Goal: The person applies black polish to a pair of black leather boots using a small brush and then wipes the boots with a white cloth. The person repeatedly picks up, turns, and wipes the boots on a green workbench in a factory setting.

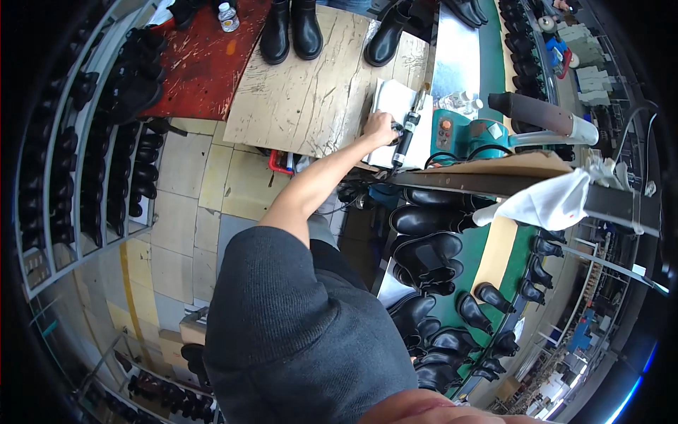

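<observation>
Scuffed wooden surface (pixel 304 92) under your left hand (pixel 379 129), clamped on the black tool (pixel 405 141); its cord could snag the white cloth (pixel 395 99).

Black boots (pixel 290 30) on wooden bench (pixel 304 99)

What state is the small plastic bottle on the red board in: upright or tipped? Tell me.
Upright. The plastic bottle stands on its base on the red board, cap uppermost, seen from above. How full it is cannot be told.
</observation>
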`<state>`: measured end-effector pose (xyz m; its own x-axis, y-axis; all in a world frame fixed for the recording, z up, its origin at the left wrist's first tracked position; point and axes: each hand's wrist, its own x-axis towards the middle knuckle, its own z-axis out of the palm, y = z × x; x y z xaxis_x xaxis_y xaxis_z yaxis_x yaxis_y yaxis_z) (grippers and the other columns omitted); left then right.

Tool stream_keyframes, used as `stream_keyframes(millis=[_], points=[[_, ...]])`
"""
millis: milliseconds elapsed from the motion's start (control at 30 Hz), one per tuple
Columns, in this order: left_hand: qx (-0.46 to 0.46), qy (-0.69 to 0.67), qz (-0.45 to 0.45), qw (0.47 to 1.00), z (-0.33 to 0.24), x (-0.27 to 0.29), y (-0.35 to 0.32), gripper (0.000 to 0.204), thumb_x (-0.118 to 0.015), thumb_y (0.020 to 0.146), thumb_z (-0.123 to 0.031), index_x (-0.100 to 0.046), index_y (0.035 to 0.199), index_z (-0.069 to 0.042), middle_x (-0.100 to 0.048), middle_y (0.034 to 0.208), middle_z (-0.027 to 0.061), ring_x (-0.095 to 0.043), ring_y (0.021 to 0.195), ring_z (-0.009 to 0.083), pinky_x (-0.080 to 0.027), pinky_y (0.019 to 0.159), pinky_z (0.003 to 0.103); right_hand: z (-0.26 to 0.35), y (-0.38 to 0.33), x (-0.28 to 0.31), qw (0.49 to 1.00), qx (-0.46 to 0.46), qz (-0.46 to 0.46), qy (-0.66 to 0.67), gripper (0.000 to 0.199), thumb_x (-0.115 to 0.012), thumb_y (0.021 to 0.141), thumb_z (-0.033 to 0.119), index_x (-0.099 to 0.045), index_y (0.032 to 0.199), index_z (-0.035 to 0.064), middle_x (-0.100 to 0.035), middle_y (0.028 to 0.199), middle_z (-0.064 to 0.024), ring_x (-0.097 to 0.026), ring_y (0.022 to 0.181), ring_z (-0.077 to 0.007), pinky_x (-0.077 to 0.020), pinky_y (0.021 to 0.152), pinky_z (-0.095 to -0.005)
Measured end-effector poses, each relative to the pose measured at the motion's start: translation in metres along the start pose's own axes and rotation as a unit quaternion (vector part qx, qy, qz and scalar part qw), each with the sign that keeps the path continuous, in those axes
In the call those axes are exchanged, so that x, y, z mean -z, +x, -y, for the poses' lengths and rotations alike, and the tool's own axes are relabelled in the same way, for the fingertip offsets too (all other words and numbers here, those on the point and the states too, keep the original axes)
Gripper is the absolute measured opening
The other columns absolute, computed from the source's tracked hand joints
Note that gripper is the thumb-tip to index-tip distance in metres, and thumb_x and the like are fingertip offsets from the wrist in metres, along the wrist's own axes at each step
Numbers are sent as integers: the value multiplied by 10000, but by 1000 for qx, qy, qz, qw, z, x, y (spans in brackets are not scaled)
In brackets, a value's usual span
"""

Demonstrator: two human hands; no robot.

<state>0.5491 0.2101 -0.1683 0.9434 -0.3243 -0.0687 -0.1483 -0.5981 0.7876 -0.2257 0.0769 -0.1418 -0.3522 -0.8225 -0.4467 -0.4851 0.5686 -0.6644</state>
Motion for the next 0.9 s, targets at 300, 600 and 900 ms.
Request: stream_keyframes(millis=[300,600,900], points=[[-72,61,85,992,-58,-36,27,216,-653,695,-101,-670,861,37,-657,901,257,-652,858,400,-528,751,483,14,-44,-26,999,-9,-42,15,708,-540,861,587,-408,1318,63,-583,1118,-150,-589,960,-269,-464,718,-408],[-257,74,142,953,-39,-95,43,189,-565,760,-103,-674,858,17,-656,889,232,-645,827,342,-507,743,450,-21,-22,13,985,154,-58,53,502,-504,924,486,-581,1067,12,-612,872,-93,-614,799,-180,-520,696,-324],[-171,55,-154,972,20,-6,-100,208,-579,845,-70,-567,984,85,-600,981,240,-584,843,338,-464,782,401,-21,-52,-9,976,15,-47,212,589,-450,948,495,-507,1249,-8,-639,1072,-153,-630,946,-213,-517,768,-320]])
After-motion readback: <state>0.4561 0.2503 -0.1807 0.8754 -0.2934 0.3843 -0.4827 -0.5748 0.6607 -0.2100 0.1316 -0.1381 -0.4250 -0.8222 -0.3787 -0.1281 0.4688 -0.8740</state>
